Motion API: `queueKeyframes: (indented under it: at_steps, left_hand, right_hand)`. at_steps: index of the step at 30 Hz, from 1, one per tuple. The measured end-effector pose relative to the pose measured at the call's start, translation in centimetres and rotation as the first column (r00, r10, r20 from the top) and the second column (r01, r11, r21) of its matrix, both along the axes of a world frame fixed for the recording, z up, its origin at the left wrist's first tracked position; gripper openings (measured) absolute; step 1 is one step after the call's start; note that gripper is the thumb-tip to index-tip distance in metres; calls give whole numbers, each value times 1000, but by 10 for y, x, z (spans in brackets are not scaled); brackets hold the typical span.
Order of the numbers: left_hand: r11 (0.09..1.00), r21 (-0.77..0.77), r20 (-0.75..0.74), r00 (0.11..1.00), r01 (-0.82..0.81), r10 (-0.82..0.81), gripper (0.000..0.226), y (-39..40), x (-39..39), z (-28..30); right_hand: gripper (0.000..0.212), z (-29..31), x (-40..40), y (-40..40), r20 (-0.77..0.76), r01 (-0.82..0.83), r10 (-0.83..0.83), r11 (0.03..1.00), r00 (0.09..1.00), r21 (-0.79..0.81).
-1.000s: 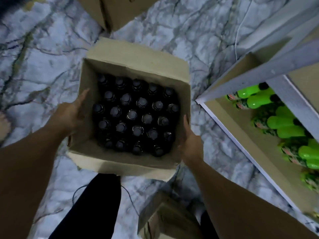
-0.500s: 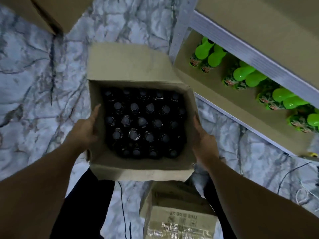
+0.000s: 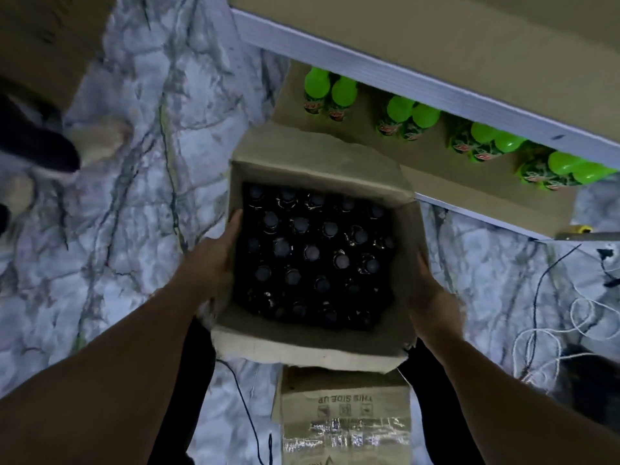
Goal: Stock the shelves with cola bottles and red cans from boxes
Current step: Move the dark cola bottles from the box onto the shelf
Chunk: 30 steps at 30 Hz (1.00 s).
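Open brown cardboard box [image 3: 312,347] of dark-capped cola bottles [image 3: 312,253], left hand [image 3: 209,263] and right hand [image 3: 432,305] flat against its sides, carried beside the low shelf [image 3: 436,182]; next, probably set down, then unload bottles

Both bare forearms reach forward and down. Left hand [image 3: 209,263] lies flat against the box [image 3: 312,347] left wall, fingers straight. Right hand [image 3: 427,298] presses the right wall, fingers mostly hidden under it.

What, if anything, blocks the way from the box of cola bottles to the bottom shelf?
Nothing visible does. The box, held by both hands, hangs just in front of the bottom shelf, whose near strip is bare; green bottles stand further back.
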<state>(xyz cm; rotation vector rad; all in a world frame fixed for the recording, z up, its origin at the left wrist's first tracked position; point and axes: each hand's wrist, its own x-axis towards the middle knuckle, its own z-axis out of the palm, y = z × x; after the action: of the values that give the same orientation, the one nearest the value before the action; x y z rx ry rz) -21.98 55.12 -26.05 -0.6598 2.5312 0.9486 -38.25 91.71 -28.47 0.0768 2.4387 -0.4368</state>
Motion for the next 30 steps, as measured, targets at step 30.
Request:
queueKeyframes:
  at_steps: [30]
  left_hand:
    - [1000, -20, 48, 999, 24, -23, 90, 88, -134, -20]
  right_hand:
    - [97, -2, -92, 130, -103, -44, 45, 999, 994, 8]
